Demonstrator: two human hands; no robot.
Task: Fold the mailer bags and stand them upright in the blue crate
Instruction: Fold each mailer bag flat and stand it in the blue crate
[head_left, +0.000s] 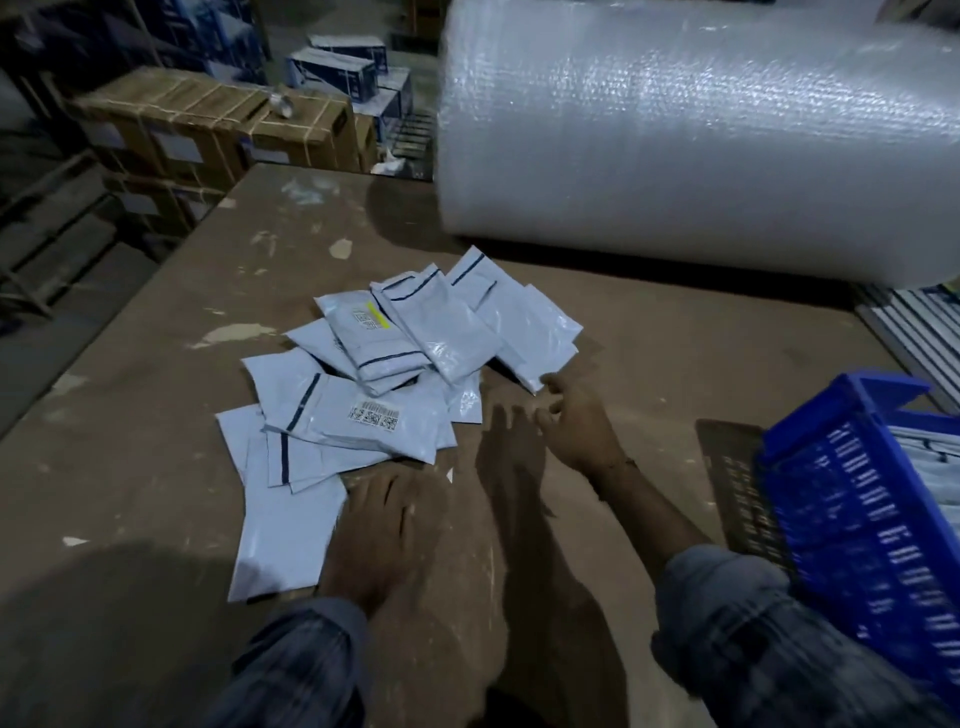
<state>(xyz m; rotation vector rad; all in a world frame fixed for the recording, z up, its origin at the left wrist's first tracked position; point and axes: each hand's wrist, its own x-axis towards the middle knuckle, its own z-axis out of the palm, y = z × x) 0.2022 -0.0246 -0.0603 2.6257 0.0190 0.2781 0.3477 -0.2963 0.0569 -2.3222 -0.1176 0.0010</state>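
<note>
A loose pile of several white mailer bags (395, 374) lies on the brown table (156, 364). The nearest bag (283, 540) lies flat at the pile's front edge. My left hand (371, 540) rests palm down beside that bag, with its fingers at the bag's right edge. My right hand (574, 421) hovers just right of the pile with fingers loosely curled and holds nothing. The blue crate (852, 519) stands at the right, and white bags inside it (935, 452) are partly visible.
A very large roll of bubble wrap (691, 135) lies across the far right of the table. Strapped cardboard boxes (208, 130) and blue-white cartons (343, 67) are stacked beyond the table's far left edge. Flat white and blue items (914, 332) lie at the right.
</note>
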